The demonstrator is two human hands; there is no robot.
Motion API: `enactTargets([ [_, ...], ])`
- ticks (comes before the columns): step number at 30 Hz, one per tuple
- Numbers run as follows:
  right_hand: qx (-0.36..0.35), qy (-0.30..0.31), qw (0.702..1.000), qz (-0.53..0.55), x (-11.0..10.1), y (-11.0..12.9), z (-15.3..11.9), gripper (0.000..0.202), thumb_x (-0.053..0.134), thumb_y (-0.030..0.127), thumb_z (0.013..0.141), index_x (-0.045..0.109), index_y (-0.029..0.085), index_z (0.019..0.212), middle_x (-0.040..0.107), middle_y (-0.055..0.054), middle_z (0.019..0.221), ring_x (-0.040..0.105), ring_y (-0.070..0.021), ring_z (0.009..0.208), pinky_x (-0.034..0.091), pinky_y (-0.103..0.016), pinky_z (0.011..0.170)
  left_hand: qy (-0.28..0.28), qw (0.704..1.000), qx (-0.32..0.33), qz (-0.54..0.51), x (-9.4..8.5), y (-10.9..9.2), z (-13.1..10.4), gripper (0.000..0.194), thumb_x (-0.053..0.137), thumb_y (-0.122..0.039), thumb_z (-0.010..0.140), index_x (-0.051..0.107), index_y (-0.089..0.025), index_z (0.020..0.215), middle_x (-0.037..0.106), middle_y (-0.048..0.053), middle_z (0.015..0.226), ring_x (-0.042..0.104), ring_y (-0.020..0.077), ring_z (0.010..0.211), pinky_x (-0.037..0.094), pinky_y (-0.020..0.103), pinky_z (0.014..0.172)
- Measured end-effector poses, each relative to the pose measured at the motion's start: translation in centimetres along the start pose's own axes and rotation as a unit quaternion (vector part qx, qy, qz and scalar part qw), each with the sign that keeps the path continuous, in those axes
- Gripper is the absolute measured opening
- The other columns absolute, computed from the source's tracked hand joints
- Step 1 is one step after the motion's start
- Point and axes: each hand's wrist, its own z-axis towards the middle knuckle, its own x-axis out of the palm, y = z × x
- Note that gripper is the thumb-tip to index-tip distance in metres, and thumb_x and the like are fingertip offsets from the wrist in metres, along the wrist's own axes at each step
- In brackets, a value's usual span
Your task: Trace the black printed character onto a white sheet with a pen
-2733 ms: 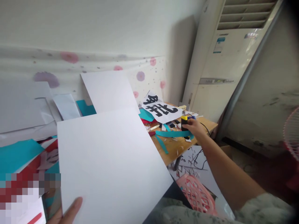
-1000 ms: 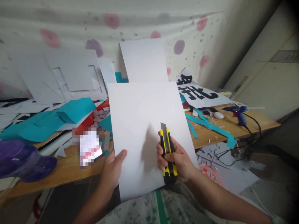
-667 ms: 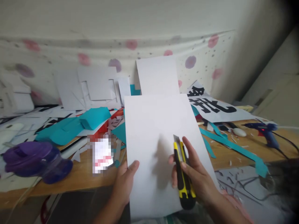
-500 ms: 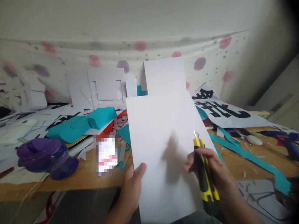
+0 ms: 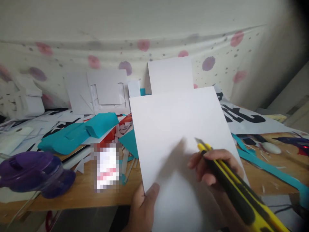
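A large white board (image 5: 173, 122) tilts up toward me over the table's front edge. My left hand (image 5: 146, 203) grips its lower left edge, thumb on the face and the other fingers hidden behind. My right hand (image 5: 217, 167) is closed around a yellow and black utility knife (image 5: 231, 187). The knife's blade is out, pointing up and left in front of the board. A shadow of hand and knife falls on the white face. Whether the blade touches the board I cannot tell.
On the wooden table (image 5: 96, 198) stand a purple container (image 5: 36, 170) at left and a folded teal piece (image 5: 79, 132) behind it. A glue gun (image 5: 294, 141), teal strips (image 5: 267, 166) and a sheet with black characters (image 5: 251, 119) lie at right. White panels (image 5: 106, 87) lean at the back.
The board's upper right corner has moved right, showing more of its face and covering more of the lettered sheet. The knife has tipped from nearly upright to slanting left, closer to me.
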Motion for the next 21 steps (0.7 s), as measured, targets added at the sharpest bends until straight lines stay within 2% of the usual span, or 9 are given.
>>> enactTargets([
  [2,-0.045,0.002,0.997,-0.067,0.8,-0.6,-0.9,0.042,0.085,0.036,0.074,0.067,0.034,0.111,0.069,0.002,0.056,0.07,-0.0246,0.057,0.06,-0.044,0.062,-0.02,0.999,-0.032,-0.008,-0.1,0.2,-0.4,0.062,0.075,-0.06,0.07,0.073,-0.016,0.113,0.077,0.014,0.1,0.067,0.0371,0.108,0.052,0.045,0.096],
  [4,-0.105,0.044,0.98,-0.163,1.3,-1.0,-1.6,0.052,0.085,0.027,0.074,0.063,0.035,0.12,0.077,-0.002,0.075,0.075,-0.0292,0.076,0.061,-0.046,0.069,-0.017,0.998,-0.063,-0.01,-0.7,0.3,-0.8,0.059,0.077,-0.06,0.067,0.075,-0.017,0.108,0.077,0.014,0.097,0.07,0.0378,0.099,0.056,0.046,0.086],
  [7,-0.177,0.177,0.931,-0.264,2.0,-0.8,-2.0,0.065,0.079,0.013,0.075,0.055,0.034,0.132,0.078,-0.007,0.103,0.074,-0.0315,0.099,0.061,-0.048,0.082,0.048,0.993,-0.104,-0.023,-2.1,-0.6,-0.1,0.053,0.084,-0.053,0.061,0.076,-0.02,0.101,0.078,0.012,0.091,0.071,0.0387,0.091,0.057,0.046,0.075],
  [9,-0.185,0.239,0.91,-0.285,2.4,-0.2,-1.9,0.056,0.076,0.016,0.08,0.056,0.032,0.13,0.078,-0.007,0.107,0.073,-0.0304,0.102,0.061,-0.046,0.085,0.092,0.989,-0.103,-0.049,-2.8,-2.4,1.8,0.055,0.088,-0.047,0.053,0.076,-0.023,0.102,0.078,0.009,0.092,0.07,0.0396,0.094,0.057,0.046,0.079],
  [10,-0.187,0.259,0.902,-0.291,2.6,0.2,-1.7,0.046,0.075,0.02,0.082,0.059,0.031,0.124,0.078,-0.007,0.106,0.074,-0.0294,0.1,0.061,-0.045,0.084,0.111,0.989,-0.075,-0.057,-2.8,-3.6,3.2,0.056,0.087,-0.046,0.055,0.075,-0.023,0.104,0.078,0.009,0.094,0.069,0.0406,0.099,0.056,0.047,0.082],
  [14,-0.19,0.323,0.87,-0.32,3.6,0.9,-1.3,0.017,0.07,0.033,0.088,0.067,0.028,0.103,0.078,-0.008,0.107,0.075,-0.0258,0.094,0.062,-0.04,0.08,0.168,0.985,0.038,-0.023,-1.3,-9.3,9.9,0.044,0.081,-0.049,0.061,0.076,-0.013,0.084,0.077,0.015,0.09,0.068,0.0412,0.099,0.056,0.048,0.083],
  [16,-0.196,0.346,0.854,-0.337,4.0,0.7,-1.3,0.016,0.068,0.035,0.089,0.068,0.026,0.102,0.077,-0.009,0.109,0.075,-0.0252,0.095,0.063,-0.038,0.08,0.216,0.976,0.017,-0.019,-0.1,-11.3,12.3,0.041,0.081,-0.048,0.06,0.076,-0.014,0.082,0.076,0.014,0.085,0.069,0.0392,0.095,0.056,0.046,0.079],
  [19,-0.21,0.357,0.828,-0.378,3.9,0.1,-1.2,0.014,0.065,0.027,0.09,0.069,0.025,0.104,0.075,-0.009,0.115,0.073,-0.0252,0.104,0.061,-0.038,0.086,0.271,0.96,0.021,0.063,1.2,-12.3,13.4,0.037,0.081,-0.044,0.063,0.076,-0.014,0.084,0.075,0.011,0.081,0.07,0.033,0.083,0.054,0.039,0.072],
  [21,-0.207,0.338,0.825,-0.402,3.2,-0.4,-0.9,0.02,0.065,0.021,0.09,0.069,0.026,0.108,0.072,-0.008,0.123,0.069,-0.0256,0.114,0.058,-0.041,0.095,0.253,0.96,0.057,0.1,1.7,-11.8,13.0,0.033,0.08,-0.043,0.065,0.075,-0.014,0.081,0.074,0.009,0.077,0.068,0.0294,0.077,0.051,0.036,0.069],
])
